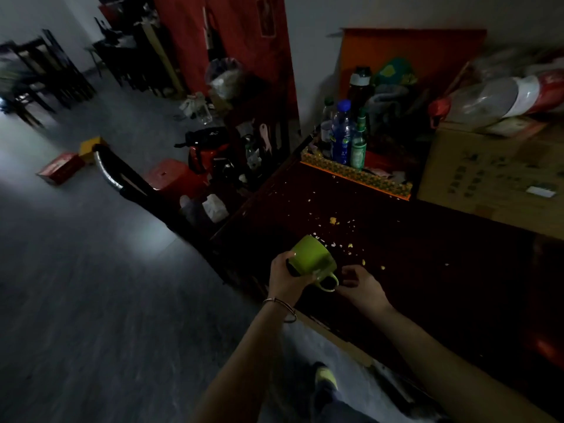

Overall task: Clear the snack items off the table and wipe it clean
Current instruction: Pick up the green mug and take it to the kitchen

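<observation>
A green mug (312, 257) is tilted on its side over the near left corner of the dark wooden table (427, 270). My left hand (287, 277) grips the mug's body from below and the left. My right hand (360, 285) hovers just right of the mug's handle with curled fingers; whether it holds a crumb is unclear. Yellow and white snack crumbs (334, 221) lie scattered over the table beyond the mug.
A patterned tray (360, 175) holding several bottles (341, 132) stands at the table's far edge. A cardboard box (494, 175) with bags on top fills the far right. Left of the table are a dark chair (128, 178), a red stool (174, 175) and open floor.
</observation>
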Tool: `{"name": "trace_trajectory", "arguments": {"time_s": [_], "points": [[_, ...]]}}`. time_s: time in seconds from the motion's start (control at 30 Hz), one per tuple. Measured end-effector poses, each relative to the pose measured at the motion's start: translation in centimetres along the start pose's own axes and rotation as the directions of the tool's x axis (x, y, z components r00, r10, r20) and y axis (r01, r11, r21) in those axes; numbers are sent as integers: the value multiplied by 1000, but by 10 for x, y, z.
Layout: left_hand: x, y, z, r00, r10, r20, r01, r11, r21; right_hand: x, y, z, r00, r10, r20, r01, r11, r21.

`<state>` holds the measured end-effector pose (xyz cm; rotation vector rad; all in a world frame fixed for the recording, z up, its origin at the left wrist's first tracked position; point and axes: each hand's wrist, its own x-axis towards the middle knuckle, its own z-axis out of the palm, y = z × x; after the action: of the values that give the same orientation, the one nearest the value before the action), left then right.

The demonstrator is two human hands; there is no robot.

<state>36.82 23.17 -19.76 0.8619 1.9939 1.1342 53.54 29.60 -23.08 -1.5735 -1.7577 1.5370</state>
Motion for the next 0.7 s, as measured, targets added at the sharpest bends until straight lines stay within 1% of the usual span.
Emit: {"name": "trace_trajectory", "arguments": {"time_s": [0.1, 0.23, 0.33, 0.53, 0.7], "points": [[26, -2, -3, 998, -35, 43, 32, 997, 77, 18, -4, 10, 998, 63, -18, -64, 998, -18], [60, 4, -5, 987, -88, 137, 73, 991, 112, 38, -5, 19, 986, 160, -39, -161, 986, -34], [78, 6, -3, 970, -110, 216, 77, 985, 153, 48, -3, 26, 970, 241, -30, -242, 969, -43], [104, 2, 10, 908, -202, 366, 136, 970, 200, 52, 3, 35, 931, 362, -54, -366, 927, -89], [121, -1, 17, 866, -250, 434, 135, 951, 280, 52, 2, 43, 904, 423, -63, -427, 901, -77]]}}
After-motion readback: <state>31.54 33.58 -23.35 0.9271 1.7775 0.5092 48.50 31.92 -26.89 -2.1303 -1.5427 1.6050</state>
